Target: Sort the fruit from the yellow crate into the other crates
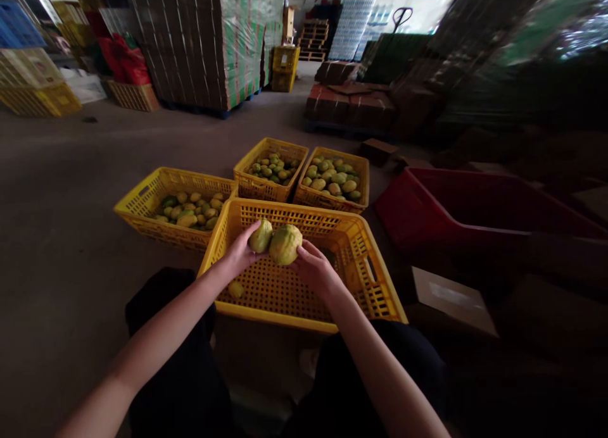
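Observation:
My left hand (241, 256) is closed around a smaller yellow-green guava (261, 237). My right hand (317, 267) grips a larger, lumpy guava (285, 244) from its right side. The two fruits are held side by side, touching or nearly so, above a large yellow plastic crate (294, 319) between my knees. Inside that crate a small yellow fruit (235, 289) lies near the front left corner. Something dark green, partly hidden by my right hand, shows toward the crate's right part.
Three yellow crates of green-yellow fruit stand beyond: a left crate (128, 211), a middle crate (256, 188) and a right crate (365, 178). A red bin (413, 210) and a cardboard box (453, 299) are on my right. Wrapped pallet stacks (190, 45) stand farther back.

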A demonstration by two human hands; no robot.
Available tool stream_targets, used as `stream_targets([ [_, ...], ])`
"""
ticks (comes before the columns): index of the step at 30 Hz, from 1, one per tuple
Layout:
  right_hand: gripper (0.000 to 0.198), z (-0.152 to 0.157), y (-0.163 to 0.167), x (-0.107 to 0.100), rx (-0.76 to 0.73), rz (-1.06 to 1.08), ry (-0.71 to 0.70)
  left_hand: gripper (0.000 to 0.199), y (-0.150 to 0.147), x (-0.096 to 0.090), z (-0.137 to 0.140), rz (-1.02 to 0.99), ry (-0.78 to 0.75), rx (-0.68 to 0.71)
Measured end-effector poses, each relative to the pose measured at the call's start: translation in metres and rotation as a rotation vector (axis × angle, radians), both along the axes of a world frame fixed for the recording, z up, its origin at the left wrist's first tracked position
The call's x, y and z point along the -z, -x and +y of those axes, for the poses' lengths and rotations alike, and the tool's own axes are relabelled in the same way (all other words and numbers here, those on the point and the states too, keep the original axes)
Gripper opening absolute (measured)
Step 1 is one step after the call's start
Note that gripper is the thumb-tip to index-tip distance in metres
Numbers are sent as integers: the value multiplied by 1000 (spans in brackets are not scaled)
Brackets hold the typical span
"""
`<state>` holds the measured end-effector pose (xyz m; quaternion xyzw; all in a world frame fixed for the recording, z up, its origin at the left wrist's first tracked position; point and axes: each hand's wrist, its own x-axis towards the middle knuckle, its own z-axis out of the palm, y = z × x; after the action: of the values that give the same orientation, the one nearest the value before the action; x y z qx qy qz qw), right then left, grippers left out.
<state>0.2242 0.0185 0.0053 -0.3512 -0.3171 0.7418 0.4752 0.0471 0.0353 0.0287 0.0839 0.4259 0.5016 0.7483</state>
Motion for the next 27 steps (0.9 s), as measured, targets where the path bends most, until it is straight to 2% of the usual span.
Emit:
stream_targets([
  [5,39,4,4,7,3,-7,42,18,-4,19,6,28,-11,-63],
  [7,41,5,5,11,1,-8,39,21,-5,23,9,32,-14,-48],
  [10,43,5,4,15,14,-22,37,25,-5,23,9,28,-43,-14],
  [13,45,7,0,18,63,-56,47,21,-3,18,8,101,-65,-37],
  [16,49,10,-4,20,104,-72,74,20,-1,15,6,178,-26,-44],
  [19,47,13,-5,23,126,-88,69,26,-1,15,6,162,3,-30],
  [22,47,13,-6,25,109,-112,66,28,-2,17,4,109,-19,7],
  [27,41,13,-7,27,65,-91,126,28,-4,20,2,136,-32,58],
])
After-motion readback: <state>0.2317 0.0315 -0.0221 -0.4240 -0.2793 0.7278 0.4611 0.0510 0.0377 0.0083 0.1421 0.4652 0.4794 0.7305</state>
